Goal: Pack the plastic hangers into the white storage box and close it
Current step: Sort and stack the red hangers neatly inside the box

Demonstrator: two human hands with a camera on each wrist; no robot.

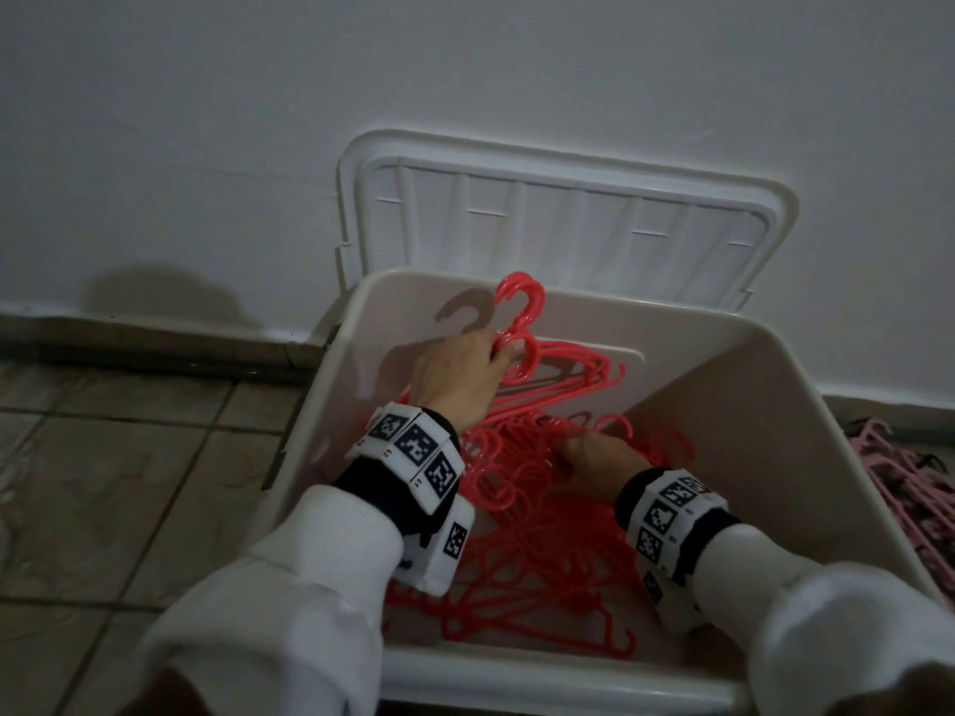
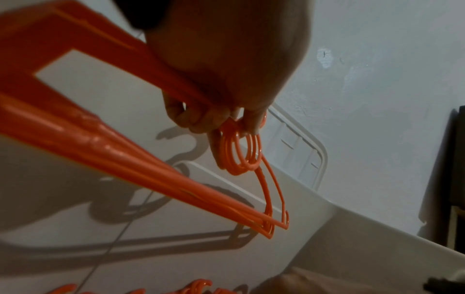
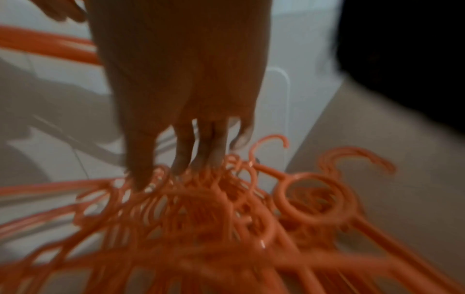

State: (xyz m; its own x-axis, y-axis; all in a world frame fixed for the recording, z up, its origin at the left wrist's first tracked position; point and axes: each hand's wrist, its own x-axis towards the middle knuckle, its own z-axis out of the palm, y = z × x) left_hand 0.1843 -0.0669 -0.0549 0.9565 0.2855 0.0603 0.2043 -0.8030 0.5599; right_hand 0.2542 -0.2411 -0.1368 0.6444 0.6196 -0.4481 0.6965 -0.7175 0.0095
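The left hand (image 1: 457, 377) grips a bunch of coral plastic hangers (image 1: 555, 374) by their necks, standing them against the far wall of the white storage box (image 1: 749, 405). The right hand (image 1: 594, 457) reaches with straight fingers into the tangled hanger pile (image 1: 522, 534) on the box bottom. The lid (image 1: 563, 214) leans open against the wall; pink hangers (image 1: 909, 488) lie on the floor beside the box

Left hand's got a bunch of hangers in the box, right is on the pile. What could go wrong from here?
1. The left hand grips the held red hangers near their hooks; they could snag the tangled pile under the right hand.
2. Raised hooks may block the lid, propped behind the white storage box.
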